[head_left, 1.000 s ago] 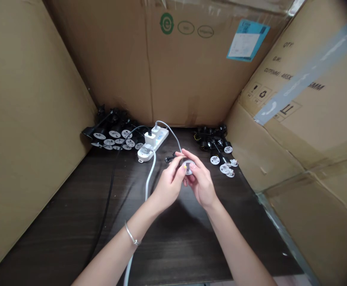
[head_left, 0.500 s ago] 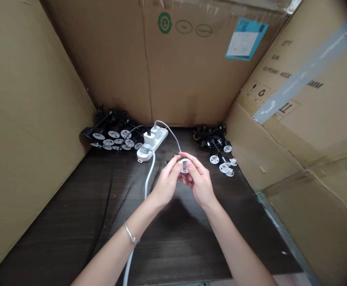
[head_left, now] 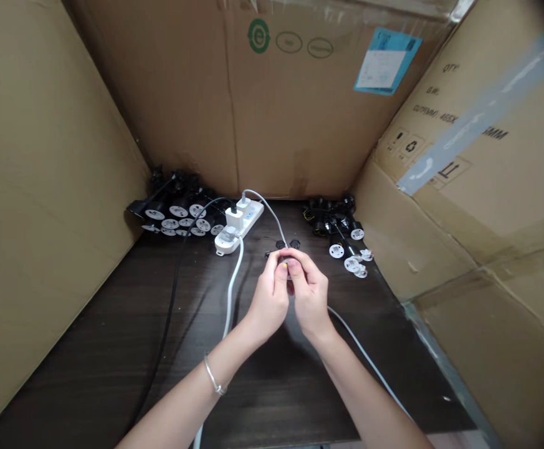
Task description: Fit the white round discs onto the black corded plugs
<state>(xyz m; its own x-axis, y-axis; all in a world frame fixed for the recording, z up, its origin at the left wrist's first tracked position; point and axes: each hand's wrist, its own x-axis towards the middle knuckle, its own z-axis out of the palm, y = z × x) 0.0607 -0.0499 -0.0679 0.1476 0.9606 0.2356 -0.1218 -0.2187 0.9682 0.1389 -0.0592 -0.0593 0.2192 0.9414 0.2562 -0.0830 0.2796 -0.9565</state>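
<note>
My left hand (head_left: 272, 296) and my right hand (head_left: 310, 293) meet above the middle of the table, thumbs side by side and fingers curled. Between them is a small round white piece (head_left: 289, 261), pinched by both hands. Thumbs and fingers cover most of it. Just beyond the fingertips lie small black parts (head_left: 295, 244). A thin white cable (head_left: 274, 215) runs from the power strip to behind my fingers, and a pale cable also shows right of my right wrist. Whether these are one cable is hidden.
A white power strip (head_left: 221, 244) with plugged-in adapters (head_left: 234, 217) stands behind left. Stacked black fixtures with white round faces (head_left: 178, 211) lie at the far left; several more (head_left: 336, 251) lie at right. Cardboard walls (head_left: 182, 93) enclose the dark table (head_left: 89, 374). A black cable (head_left: 172, 293) crosses the left side.
Both hands have come slightly nearer and closed further over the round white piece, hiding its face. Black parts now show beyond the fingers, and a pale cable appears beside my right forearm.
</note>
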